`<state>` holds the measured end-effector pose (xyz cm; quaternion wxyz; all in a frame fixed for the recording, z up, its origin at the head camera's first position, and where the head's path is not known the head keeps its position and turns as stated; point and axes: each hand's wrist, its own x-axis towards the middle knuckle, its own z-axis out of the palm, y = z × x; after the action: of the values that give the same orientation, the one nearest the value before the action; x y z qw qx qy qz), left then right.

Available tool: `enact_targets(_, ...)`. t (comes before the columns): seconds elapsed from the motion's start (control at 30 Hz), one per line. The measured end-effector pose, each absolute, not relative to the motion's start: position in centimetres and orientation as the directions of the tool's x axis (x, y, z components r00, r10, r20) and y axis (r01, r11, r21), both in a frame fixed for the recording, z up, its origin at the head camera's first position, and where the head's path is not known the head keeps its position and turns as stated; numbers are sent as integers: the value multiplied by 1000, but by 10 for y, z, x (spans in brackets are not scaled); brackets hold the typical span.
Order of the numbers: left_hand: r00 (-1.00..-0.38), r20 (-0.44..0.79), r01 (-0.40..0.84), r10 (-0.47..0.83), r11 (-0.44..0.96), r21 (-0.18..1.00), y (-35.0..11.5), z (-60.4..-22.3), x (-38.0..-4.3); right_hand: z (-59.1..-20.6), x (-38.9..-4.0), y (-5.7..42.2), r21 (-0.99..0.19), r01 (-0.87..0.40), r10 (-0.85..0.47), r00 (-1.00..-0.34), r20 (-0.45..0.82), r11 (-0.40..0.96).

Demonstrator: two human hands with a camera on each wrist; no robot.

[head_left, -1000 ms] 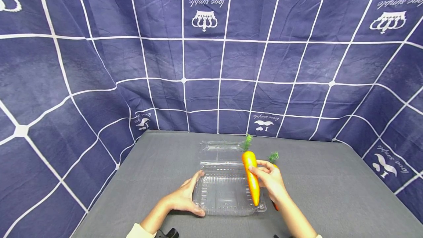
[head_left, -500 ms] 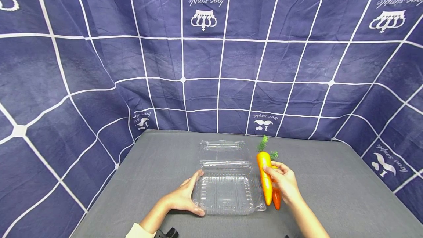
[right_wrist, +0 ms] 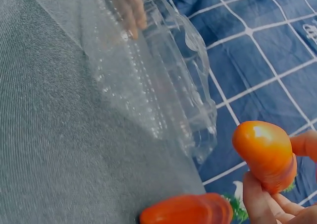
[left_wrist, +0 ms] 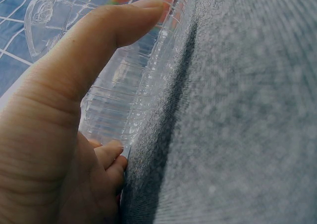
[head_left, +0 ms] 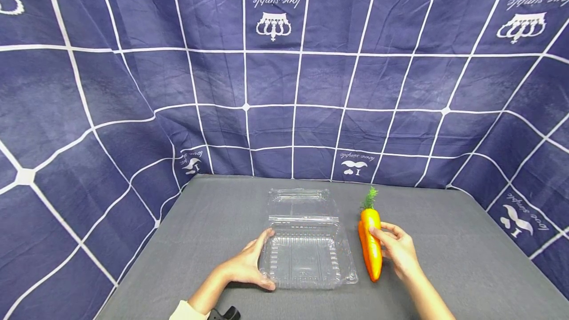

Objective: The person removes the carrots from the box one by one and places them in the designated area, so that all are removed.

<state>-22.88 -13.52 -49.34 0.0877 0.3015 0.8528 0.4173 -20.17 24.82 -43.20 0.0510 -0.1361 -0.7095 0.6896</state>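
In the head view, my right hand (head_left: 398, 251) pinches an orange carrot (head_left: 371, 246) with a green leafy top between thumb and fingers. A second carrot (head_left: 361, 231) lies on the table, mostly hidden behind the held one; in the right wrist view this lower carrot (right_wrist: 185, 210) shows apart from the held carrot (right_wrist: 265, 152). A clear plastic clamshell container (head_left: 306, 256) stands with its lid (head_left: 300, 203) folded back. My left hand (head_left: 246, 263) grips its left side, thumb at the near corner and fingers at the far corner. Nothing shows inside the container.
A grey cloth covers the table (head_left: 222, 206). Behind and on both sides hangs a dark blue curtain (head_left: 275, 83) with white grid lines. A black strap-like item (head_left: 225, 313) sits by the left wrist.
My right hand has moved the held carrot rightward from over the container's right edge to above the second carrot. The left hand and container have stayed in place.
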Motion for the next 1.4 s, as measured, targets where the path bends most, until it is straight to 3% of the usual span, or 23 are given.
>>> enact_targets(0.37, -804, 100, 436, 586, 466, 770, -137, -494, -228, -443, -198, 276, -997, 76, 273, -959, -69, 15)
enact_targets(0.67, -804, 104, 435, 585, 460, 774, -139, -493, -228, -445, -192, 297, -984, 158, 322, -938, -126, 77)
enact_targets(0.93, -803, 100, 428, 588, 452, 782, -141, -493, -228, -450, -198, 311, -974, 156, 291, -951, -103, 166)
enact_targets(1.4, -812, 95, 420, 576, 463, 780, -141, -493, -227, -453, -202, 309, -964, 190, 290, -948, -131, 186)
